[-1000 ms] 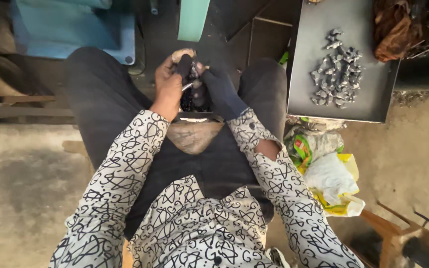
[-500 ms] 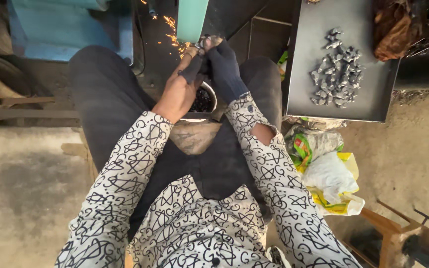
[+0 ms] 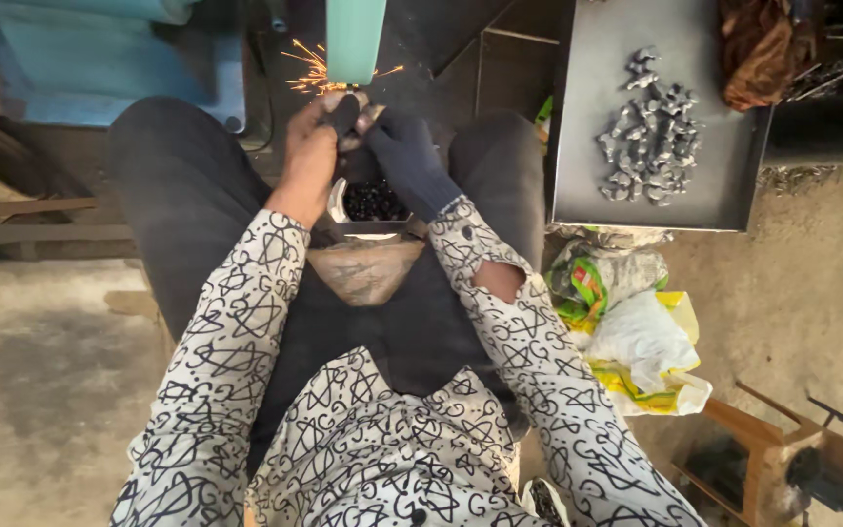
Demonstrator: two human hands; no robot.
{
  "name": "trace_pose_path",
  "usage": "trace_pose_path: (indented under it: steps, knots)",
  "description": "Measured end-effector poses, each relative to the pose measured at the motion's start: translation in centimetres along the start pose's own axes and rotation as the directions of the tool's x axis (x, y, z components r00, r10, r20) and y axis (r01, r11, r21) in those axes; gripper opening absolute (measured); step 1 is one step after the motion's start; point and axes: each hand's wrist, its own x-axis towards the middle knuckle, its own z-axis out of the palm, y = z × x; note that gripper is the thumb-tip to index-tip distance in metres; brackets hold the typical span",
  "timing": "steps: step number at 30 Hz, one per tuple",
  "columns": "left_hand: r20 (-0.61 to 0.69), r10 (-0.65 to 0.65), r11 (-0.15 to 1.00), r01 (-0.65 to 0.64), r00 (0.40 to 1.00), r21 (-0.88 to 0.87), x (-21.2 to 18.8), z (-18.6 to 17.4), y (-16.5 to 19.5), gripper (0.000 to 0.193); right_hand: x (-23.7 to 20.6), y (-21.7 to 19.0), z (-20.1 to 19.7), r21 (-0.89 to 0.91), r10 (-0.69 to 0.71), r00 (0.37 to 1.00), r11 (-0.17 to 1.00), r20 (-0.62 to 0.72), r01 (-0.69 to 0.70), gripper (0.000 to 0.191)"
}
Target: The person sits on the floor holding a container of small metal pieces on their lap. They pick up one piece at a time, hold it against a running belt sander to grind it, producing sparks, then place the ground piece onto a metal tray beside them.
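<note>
Sparks now spray wider to the left than half a second ago, both hands pressed up to the wheel.

Near, a container of dark pieces (image 3: 375,200) sits in the lap. Beyond, left hand (image 3: 309,156) and gloved right hand (image 3: 404,161) pinch a small dark metal piece (image 3: 345,109) against the green grinding wheel (image 3: 355,39). Risk: fingertips close; a slip means abrasion. Tray (image 3: 587,146) of ground parts (image 3: 651,127) lies right.
</note>
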Motion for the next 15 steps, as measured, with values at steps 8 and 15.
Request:
trace_pose_path:
  steps: [8,15]
  knots:
    - [0.141,0.304,0.929,-0.326,0.942,0.176,-0.1,-0.3,-0.8,0.054,-1.0,-1.7,-1.0,-0.443,-0.317,0.948,0.844,0.04,0.301,0.025]
    - [0.504,0.202,0.503,-0.531,0.84,0.682,-1.0,-0.4,-1.1,0.069,1.9,-3.4,-14.8,-0.723,-0.273,0.962,0.664,0.004,0.191,0.034]
